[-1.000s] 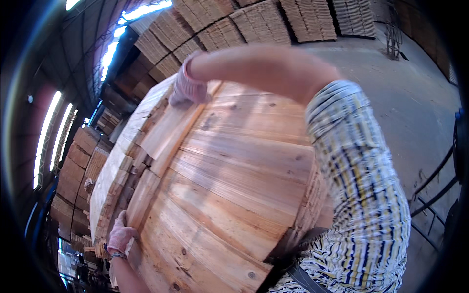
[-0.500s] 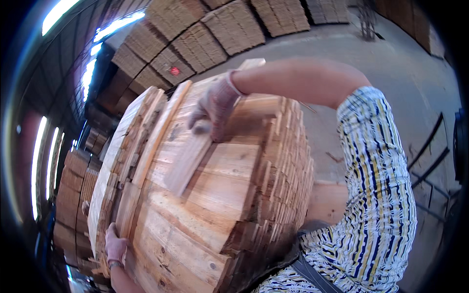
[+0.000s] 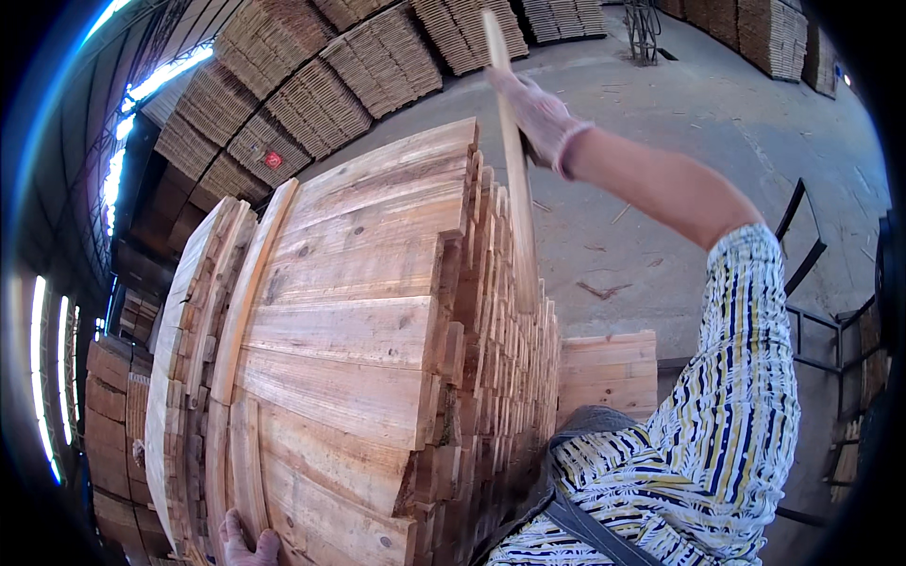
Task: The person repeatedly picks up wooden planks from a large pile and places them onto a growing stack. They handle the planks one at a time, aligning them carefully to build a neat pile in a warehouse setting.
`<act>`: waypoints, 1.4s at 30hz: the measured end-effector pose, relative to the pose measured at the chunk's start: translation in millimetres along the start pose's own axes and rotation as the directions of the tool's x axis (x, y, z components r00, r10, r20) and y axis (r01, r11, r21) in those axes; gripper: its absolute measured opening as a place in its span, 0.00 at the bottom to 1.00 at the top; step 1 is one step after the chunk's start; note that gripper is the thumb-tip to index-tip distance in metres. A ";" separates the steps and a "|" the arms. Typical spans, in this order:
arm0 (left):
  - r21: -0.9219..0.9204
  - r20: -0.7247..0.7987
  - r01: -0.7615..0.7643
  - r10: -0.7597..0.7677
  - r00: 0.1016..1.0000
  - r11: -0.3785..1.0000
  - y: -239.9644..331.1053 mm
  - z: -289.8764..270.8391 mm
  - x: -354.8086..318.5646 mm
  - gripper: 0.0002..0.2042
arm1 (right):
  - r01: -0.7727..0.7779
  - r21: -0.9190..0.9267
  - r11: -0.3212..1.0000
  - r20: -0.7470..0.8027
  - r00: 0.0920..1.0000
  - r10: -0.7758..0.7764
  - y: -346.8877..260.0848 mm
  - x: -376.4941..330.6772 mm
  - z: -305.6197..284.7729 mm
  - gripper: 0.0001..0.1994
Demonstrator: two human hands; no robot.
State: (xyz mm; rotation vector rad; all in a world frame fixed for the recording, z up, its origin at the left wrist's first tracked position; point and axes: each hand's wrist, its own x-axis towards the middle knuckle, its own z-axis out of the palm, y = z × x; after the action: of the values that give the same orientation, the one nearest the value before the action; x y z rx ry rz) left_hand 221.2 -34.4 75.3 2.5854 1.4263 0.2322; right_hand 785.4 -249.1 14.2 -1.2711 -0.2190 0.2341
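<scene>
boards fill most of the head view: a tall stack of pale wooden boards [image 3: 359, 340] stands right in front of the person, its broad top face with knots and grain turned toward the camera and its stepped board ends running down the right side. the right hand [image 3: 536, 113], in a thin pale glove, is raised high above the far upper corner of the stack with its fingers wrapped shut around a single narrow board [image 3: 514, 179]. that board stands almost upright, edge toward the camera, its top end poking up past the hand and its lower end resting against the board ends on the stack's right side. half a second ago the same hand lay flat on a loose board lying on the stack's top face; now that board is up on end and clear of the top face, and the arm has swung out and up to the right. the left hand [image 3: 247, 547] shows only as a few gloved fingers at the bottom edge, pressed against the lower left side of the stack, much where it was before; how it grips cannot be told. a striped sleeve [image 3: 746, 415] crosses the lower right. beyond lie a concrete floor [image 3: 679, 141] and rows of stacked timber [image 3: 377, 66].
</scene>
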 end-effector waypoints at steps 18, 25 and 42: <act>0.175 -0.116 -0.061 0.083 0.990 0.983 -51.6 11.0 4.8 0.33 | -0.097 0.118 0.988 -0.053 0.993 0.104 72.3 -26.3 43.0 0.28; 0.182 -0.127 -0.090 0.114 0.985 0.979 -46.9 10.8 11.0 0.35 | -0.215 0.248 0.945 0.046 0.977 0.210 53.3 -61.4 67.2 0.22; 0.132 0.036 -0.121 0.117 0.992 0.984 -42.7 -20.9 -12.7 0.28 | 0.966 0.027 0.258 0.598 0.191 -0.778 38.0 -275.8 57.7 0.32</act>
State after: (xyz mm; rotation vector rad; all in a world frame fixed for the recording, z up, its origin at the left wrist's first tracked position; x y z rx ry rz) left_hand 174.8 -21.1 85.1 2.7744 1.3218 0.1189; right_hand 503.2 -266.6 -15.2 -1.1969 -1.5420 -0.5875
